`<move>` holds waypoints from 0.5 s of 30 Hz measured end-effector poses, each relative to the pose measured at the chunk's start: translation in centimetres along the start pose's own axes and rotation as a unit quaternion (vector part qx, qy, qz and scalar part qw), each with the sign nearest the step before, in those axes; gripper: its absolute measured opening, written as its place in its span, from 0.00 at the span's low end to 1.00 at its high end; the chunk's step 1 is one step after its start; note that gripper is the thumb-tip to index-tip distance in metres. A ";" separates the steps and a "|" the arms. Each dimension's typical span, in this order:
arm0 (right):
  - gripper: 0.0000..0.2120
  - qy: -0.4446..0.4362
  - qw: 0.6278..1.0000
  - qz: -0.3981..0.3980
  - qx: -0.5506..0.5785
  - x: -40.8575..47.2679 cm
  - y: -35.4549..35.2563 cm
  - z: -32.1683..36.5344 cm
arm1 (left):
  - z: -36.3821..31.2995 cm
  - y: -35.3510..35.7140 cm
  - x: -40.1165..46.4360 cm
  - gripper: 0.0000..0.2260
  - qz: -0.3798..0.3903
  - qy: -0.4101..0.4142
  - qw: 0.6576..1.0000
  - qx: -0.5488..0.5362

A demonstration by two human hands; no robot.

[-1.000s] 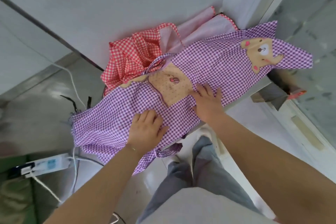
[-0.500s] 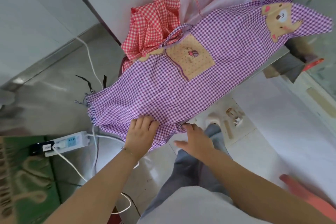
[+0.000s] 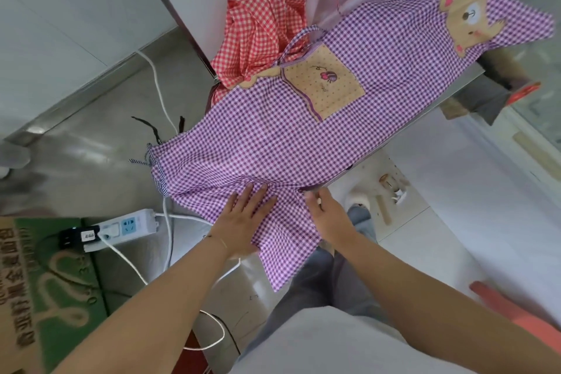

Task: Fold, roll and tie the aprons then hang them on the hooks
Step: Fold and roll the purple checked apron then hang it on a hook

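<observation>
head view: illegible script on purple apron pocket

Purple-and-white gingham apron, with a tan dotted pocket and a tan bear patch up at 2 o'clock. At 12 there's a red-and-white checked apron with pale pink lining. White power strip at 9, green mat at 8.
</observation>
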State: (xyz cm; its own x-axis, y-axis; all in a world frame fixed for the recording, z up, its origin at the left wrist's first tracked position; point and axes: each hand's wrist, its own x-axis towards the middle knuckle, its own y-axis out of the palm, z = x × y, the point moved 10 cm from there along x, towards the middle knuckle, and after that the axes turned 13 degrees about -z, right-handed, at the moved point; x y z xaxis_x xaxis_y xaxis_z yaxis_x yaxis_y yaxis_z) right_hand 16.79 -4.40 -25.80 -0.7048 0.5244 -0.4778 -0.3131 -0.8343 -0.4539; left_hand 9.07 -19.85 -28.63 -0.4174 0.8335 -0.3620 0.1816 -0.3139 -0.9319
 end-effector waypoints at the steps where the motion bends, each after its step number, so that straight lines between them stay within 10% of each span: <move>1: 0.28 -0.010 0.998 0.041 -0.040 -0.3 0.7 0.3 | 0.1 0.1 0.0 0.52 0.003 0.001 1.000 0.009; 5: 0.23 -0.035 0.968 0.059 -0.240 0.0 0.9 -0.4 | 0.3 -0.6 -0.3 0.52 -0.025 0.002 0.999 0.036; 15: 0.37 0.311 0.927 0.093 0.189 -0.2 1.8 -1.6 | -5.3 -3.2 -3.5 0.47 -0.208 0.088 0.974 -0.012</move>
State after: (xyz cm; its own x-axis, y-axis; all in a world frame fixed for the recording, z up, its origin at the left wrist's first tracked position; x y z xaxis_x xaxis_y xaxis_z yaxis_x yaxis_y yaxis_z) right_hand 17.36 -5.73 -27.72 -0.3022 0.2641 -0.9159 -0.5060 -0.8587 -0.0806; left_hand 14.64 -19.37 -24.25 -0.3000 0.9522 0.0571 0.0513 0.0759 -0.9958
